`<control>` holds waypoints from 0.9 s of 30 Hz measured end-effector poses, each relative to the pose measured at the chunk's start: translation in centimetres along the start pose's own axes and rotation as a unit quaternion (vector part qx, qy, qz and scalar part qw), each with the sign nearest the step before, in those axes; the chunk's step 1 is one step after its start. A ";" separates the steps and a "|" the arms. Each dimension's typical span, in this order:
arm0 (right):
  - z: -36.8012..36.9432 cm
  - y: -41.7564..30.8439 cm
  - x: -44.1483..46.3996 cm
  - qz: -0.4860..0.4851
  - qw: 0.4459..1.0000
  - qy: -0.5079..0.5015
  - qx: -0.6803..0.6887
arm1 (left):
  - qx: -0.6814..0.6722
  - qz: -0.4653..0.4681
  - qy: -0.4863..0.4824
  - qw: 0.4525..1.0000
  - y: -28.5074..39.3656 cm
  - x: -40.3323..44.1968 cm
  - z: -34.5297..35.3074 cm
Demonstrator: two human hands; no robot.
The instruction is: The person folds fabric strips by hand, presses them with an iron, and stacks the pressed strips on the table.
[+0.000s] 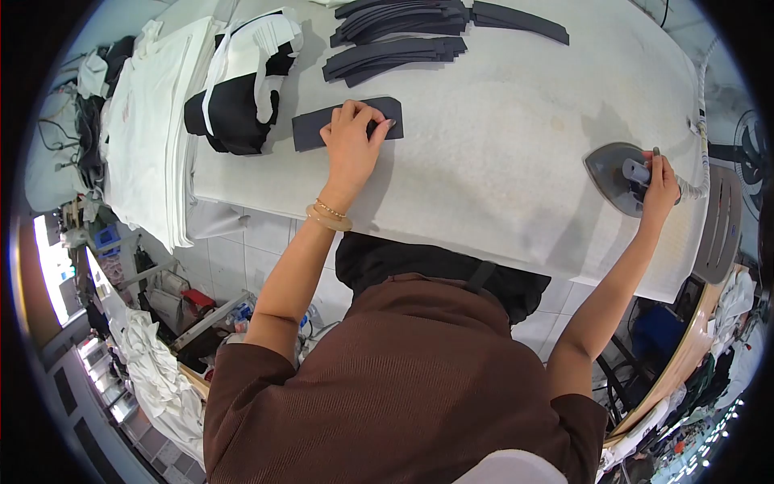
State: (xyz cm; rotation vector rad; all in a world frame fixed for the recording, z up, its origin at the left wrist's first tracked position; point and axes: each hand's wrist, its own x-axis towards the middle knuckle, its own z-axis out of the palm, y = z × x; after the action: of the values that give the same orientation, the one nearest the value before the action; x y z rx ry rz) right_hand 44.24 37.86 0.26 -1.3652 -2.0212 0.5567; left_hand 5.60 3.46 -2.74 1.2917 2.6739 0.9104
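My left hand (354,135) is over a flat, dark grey fabric piece (310,132), its fingers bent and drawn together on the cloth near its middle. The exact grip of the fingertips is partly hidden by the hand. At the right side of the white-covered table (484,161), my right hand (661,184) is closed around the handle of an iron (609,173). The iron rests on the cover, well apart from the fabric piece.
Stacks of dark grey fabric strips (395,56) lie at the far side, with another strip bundle (520,20) to their right. A black and white cloth bundle (234,113) and a pile of white fabric (153,121) occupy the left. A hose (695,189) runs along the right edge.
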 end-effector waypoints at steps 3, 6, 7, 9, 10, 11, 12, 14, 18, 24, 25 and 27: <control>0.0 0.7 1.9 0.011 0.998 -0.005 -0.065 | 0.009 0.002 -0.002 1.000 0.5 -0.1 -0.3; 0.7 1.6 3.4 -0.010 0.999 0.021 -0.029 | 0.006 0.004 -0.001 1.000 0.4 -0.1 -0.2; 0.7 1.7 3.7 -0.011 0.999 0.021 -0.029 | -0.004 0.002 0.002 1.000 0.3 -0.1 -0.1; 0.5 1.7 4.5 0.012 0.997 0.010 -0.073 | -0.010 -0.006 -0.001 1.000 0.1 -0.1 0.0; 0.5 2.1 4.8 0.012 0.997 0.010 -0.073 | -0.017 -0.012 -0.004 1.000 0.0 -0.1 0.0; 0.4 2.4 5.2 0.017 0.997 0.004 -0.074 | -0.017 -0.013 -0.005 1.000 0.0 0.0 0.0; 0.4 2.3 5.3 0.022 0.997 -0.003 -0.074 | -0.017 -0.022 -0.007 1.000 0.0 0.1 0.0; 0.3 2.1 5.4 0.017 0.997 0.002 -0.082 | -0.018 -0.032 -0.011 0.999 0.1 0.1 0.0; 0.2 1.8 5.2 0.015 0.996 0.008 -0.088 | -0.022 -0.049 -0.021 0.998 0.2 0.2 0.0; 0.3 3.0 5.9 0.015 0.997 0.000 -0.075 | -0.028 -0.058 -0.031 0.997 0.0 0.4 -0.1; 0.3 3.0 5.9 0.015 0.997 0.000 -0.075 | -0.028 -0.057 -0.032 0.997 0.0 0.4 0.0; 0.3 3.0 5.9 0.035 0.996 -0.006 -0.079 | -0.026 -0.058 -0.033 0.997 -0.1 0.5 0.0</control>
State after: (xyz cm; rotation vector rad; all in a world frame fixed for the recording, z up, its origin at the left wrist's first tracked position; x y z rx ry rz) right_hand 44.44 44.42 -0.33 -1.5341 -2.0696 0.4434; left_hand 5.21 3.72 -2.73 1.1233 2.6242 0.9004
